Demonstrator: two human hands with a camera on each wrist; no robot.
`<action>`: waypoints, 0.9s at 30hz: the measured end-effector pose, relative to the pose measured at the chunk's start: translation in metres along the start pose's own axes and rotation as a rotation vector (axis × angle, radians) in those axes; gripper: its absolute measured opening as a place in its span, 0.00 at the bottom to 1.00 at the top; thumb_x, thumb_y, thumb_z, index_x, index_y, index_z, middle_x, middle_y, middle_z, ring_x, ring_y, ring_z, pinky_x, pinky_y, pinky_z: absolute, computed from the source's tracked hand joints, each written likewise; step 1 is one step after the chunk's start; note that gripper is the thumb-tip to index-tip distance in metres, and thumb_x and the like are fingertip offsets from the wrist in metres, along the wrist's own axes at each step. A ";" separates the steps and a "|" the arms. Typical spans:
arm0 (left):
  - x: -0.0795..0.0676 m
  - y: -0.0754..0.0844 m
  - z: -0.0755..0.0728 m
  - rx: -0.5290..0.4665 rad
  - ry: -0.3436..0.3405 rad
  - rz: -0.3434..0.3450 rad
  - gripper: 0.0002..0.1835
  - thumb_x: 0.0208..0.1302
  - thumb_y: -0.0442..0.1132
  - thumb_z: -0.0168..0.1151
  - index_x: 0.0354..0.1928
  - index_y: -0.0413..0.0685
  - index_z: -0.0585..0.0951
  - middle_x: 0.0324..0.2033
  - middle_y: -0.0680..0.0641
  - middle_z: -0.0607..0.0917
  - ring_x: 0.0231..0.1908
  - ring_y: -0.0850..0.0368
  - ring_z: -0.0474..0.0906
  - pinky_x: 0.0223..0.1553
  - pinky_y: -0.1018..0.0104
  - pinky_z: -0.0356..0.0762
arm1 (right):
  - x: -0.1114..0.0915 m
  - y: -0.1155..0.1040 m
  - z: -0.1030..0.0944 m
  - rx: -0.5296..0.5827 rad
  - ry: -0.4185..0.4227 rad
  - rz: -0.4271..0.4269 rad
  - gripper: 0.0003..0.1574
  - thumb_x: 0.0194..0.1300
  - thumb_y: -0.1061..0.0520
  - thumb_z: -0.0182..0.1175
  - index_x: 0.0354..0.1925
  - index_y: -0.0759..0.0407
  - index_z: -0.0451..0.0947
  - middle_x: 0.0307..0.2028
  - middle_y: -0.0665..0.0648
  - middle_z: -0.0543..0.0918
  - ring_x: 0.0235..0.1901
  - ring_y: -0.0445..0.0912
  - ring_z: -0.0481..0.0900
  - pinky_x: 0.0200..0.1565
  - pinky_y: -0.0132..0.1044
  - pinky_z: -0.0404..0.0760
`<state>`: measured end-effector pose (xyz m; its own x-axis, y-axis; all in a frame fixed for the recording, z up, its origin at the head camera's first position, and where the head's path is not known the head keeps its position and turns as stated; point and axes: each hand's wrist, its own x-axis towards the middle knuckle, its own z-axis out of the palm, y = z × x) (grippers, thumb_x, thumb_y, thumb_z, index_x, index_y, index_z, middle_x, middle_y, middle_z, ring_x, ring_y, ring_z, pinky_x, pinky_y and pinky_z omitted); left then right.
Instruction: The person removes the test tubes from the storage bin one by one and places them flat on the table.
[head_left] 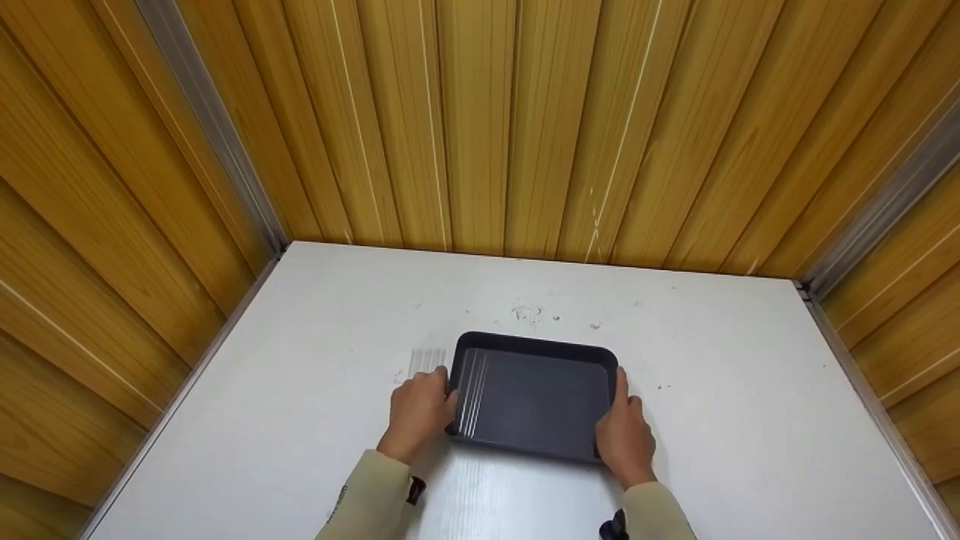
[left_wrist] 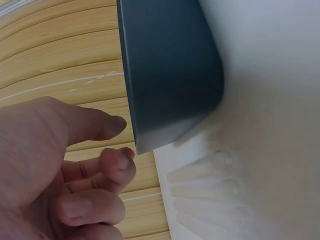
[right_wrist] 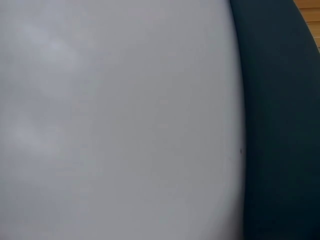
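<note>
The dark tray seems to lie flat on the white table. At its four o'clock the right hand holds the side, one finger laid along the rim. At nine o'clock the left hand has loosely bent fingers, a narrow gap before the thumb; whether it touches the rim, I cannot tell. With a firm hold on one side only, a lift could tip the tray, and the pale strips inside, if loose, might slide. Toward ten o'clock lies a clear ribbed piece; a push that way could knock it.
</note>
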<state>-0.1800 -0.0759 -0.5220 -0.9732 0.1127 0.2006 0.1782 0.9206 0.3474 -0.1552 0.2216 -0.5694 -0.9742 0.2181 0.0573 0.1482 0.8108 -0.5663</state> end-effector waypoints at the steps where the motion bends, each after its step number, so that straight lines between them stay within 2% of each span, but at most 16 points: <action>1: 0.000 0.001 0.000 -0.010 -0.014 0.001 0.12 0.58 0.43 0.68 0.23 0.49 0.75 0.17 0.50 0.79 0.17 0.57 0.74 0.18 0.62 0.67 | 0.000 -0.001 0.000 0.002 -0.003 0.000 0.40 0.69 0.65 0.42 0.75 0.56 0.41 0.47 0.74 0.71 0.22 0.51 0.73 0.20 0.41 0.66; 7: 0.000 0.007 0.002 -0.034 -0.075 0.022 0.12 0.57 0.44 0.68 0.24 0.47 0.78 0.18 0.49 0.80 0.17 0.59 0.72 0.19 0.62 0.66 | 0.000 -0.002 0.000 0.006 -0.015 0.023 0.40 0.70 0.65 0.42 0.75 0.55 0.41 0.48 0.74 0.71 0.23 0.52 0.74 0.21 0.42 0.66; 15: 0.000 0.013 0.008 0.006 -0.077 0.052 0.17 0.53 0.42 0.71 0.15 0.50 0.74 0.15 0.50 0.78 0.16 0.59 0.70 0.18 0.61 0.66 | -0.001 -0.003 0.003 0.019 -0.016 0.025 0.40 0.70 0.64 0.42 0.75 0.54 0.41 0.47 0.72 0.72 0.20 0.50 0.71 0.20 0.40 0.64; 22: -0.001 0.020 0.013 0.026 -0.115 0.067 0.14 0.51 0.42 0.72 0.18 0.47 0.77 0.17 0.48 0.81 0.16 0.58 0.72 0.18 0.61 0.68 | -0.001 -0.001 0.002 0.015 -0.010 0.041 0.41 0.70 0.64 0.42 0.76 0.54 0.41 0.47 0.72 0.72 0.21 0.50 0.72 0.21 0.40 0.64; 27: 0.000 0.023 0.017 0.047 -0.100 0.083 0.19 0.52 0.41 0.71 0.12 0.51 0.72 0.13 0.51 0.77 0.14 0.60 0.68 0.16 0.63 0.65 | 0.000 -0.001 -0.001 0.019 -0.014 0.028 0.41 0.69 0.65 0.42 0.76 0.55 0.40 0.47 0.72 0.71 0.20 0.50 0.71 0.20 0.40 0.64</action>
<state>-0.1786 -0.0488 -0.5292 -0.9653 0.2241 0.1339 0.2543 0.9228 0.2892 -0.1548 0.2208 -0.5683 -0.9721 0.2326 0.0297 0.1722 0.7942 -0.5827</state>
